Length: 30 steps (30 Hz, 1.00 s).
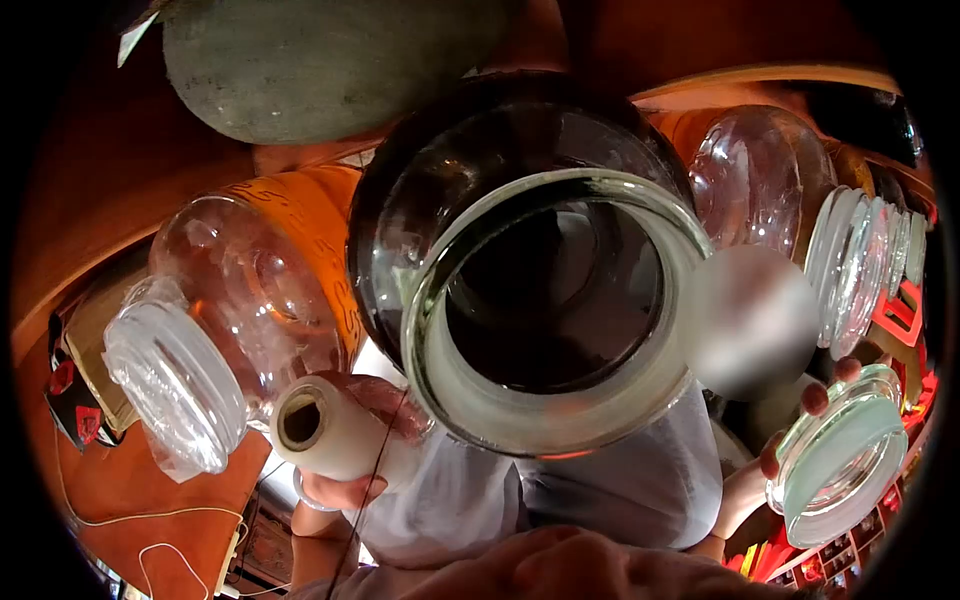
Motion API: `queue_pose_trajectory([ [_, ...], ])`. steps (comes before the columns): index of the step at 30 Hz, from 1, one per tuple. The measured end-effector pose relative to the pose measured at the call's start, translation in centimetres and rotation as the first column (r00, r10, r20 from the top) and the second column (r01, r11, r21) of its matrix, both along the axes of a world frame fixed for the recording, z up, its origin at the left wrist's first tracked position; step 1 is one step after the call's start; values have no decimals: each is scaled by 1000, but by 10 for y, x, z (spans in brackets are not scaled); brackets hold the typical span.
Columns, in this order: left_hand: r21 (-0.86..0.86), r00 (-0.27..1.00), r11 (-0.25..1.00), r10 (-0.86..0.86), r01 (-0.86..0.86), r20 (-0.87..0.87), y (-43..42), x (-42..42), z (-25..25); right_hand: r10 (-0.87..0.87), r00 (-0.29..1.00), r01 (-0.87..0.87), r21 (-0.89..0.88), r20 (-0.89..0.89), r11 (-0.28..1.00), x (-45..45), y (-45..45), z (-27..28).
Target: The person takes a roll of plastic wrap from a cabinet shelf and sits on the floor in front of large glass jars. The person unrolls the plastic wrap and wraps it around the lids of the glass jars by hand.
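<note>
My left hand [340, 492], with a bracelet at its wrist, is closed round the lower end of a white roll [350, 435] with a hollow core. In my right hand [745, 490] is a round clear glass lid [845, 455], gripped at its edge with fingertips over the rim. Between the hands stands a large glass jar [435, 390], its wide mouth uncovered and its inside dark. Left of it is a clear jar [265, 280] whose lid [180, 375] has clear plastic film over it.
Another clear jar [760, 175] with a glass lid [850, 265] is at the right, beside red items. A round grey-green surface [310, 65] shows at the top. White cables [150, 520] lie on the wooden surface [120, 490] at lower left. A round patch at centre right is blurred.
</note>
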<state>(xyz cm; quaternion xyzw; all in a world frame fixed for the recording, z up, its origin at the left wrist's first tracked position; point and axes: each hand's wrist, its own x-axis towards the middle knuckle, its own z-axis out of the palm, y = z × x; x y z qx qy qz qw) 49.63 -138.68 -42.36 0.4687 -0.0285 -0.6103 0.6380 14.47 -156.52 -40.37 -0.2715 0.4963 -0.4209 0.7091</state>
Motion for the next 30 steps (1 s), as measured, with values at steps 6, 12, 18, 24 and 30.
queue_pose_trajectory([
  [6,36,999,999,-17,16,27,-2,-1,5,-6,1000,6,7,-7,1000,-1,1,-2],
  [12,64,998,998,-27,23,57,-3,-3,10,-7,1000,7,5,1,1000,0,-1,-4],
  [18,82,996,996,-31,24,89,-3,-4,10,1,1000,-1,-4,-5,1000,0,-2,-5],
  [24,108,989,994,-31,16,145,0,-4,8,14,1000,-13,-30,4,999,4,-2,-2],
  [30,189,951,982,-63,5,301,-8,-5,-5,56,998,-55,-58,2,997,16,-7,0],
])
